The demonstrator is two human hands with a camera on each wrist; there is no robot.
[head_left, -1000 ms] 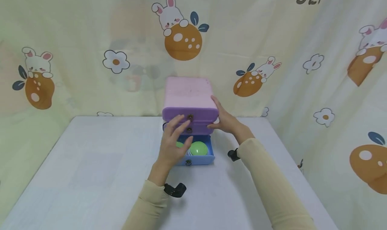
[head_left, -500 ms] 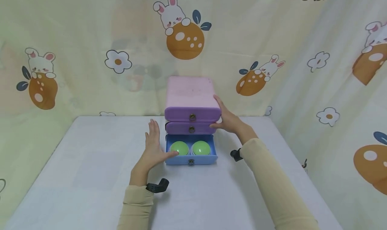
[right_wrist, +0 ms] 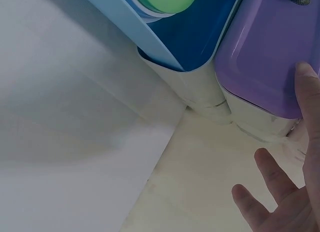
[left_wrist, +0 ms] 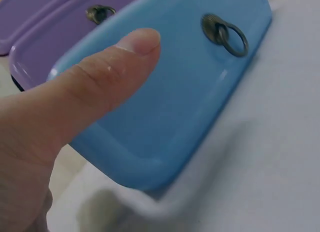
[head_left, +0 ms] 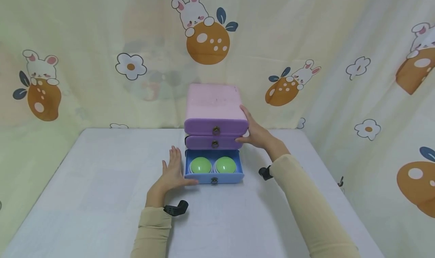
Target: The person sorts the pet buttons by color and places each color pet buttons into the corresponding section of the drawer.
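A three-tier drawer cabinet with a pink top (head_left: 214, 101) stands at the table's back. Its bottom blue drawer (head_left: 227, 178) is pulled out and holds two round containers with green lids (head_left: 201, 165), side by side. My left hand (head_left: 168, 178) is at the drawer's left front corner, fingers straight; in the left wrist view its thumb (left_wrist: 107, 77) lies across the blue front. My right hand (head_left: 259, 135) rests against the cabinet's right side, its thumb on the middle purple drawer (head_left: 198, 142). In the right wrist view two fingers (right_wrist: 272, 174) stick out straight beside the cabinet.
The top purple drawer (head_left: 200, 127) and the middle one are shut. Small ring pulls (left_wrist: 223, 34) hang on the drawer fronts. A white cloth covers the table (head_left: 102, 186). Behind it hangs a curtain (head_left: 156, 31) printed with rabbits and flowers.
My left hand has moved from in front of the cabinet to the left, then its thumb has lowered onto the blue drawer's front. My right hand has stayed at the cabinet's right side.
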